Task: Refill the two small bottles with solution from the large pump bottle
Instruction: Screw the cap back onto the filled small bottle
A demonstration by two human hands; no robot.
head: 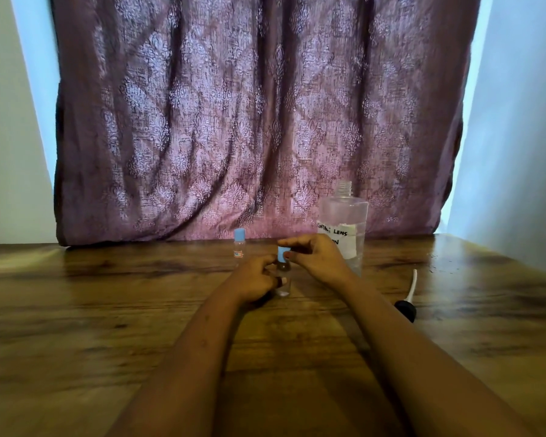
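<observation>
A small clear bottle [283, 287] stands upright on the wooden table [107, 310] in the middle. My left hand [255, 280] grips its body from the left. My right hand [312, 255] pinches its blue cap [283, 254] from above. A second small bottle [239, 246] with a blue cap and a red label stands behind and to the left, untouched. The large clear bottle [347, 225], with a handwritten white label, stands open-necked behind my right hand. Its pump head [407, 299], black with a white tube, lies on the table to the right.
A patterned purple curtain [249, 115] hangs behind the table's far edge. Pale walls flank it on both sides. Some small droplets or specks [438, 263] lie on the table at the far right.
</observation>
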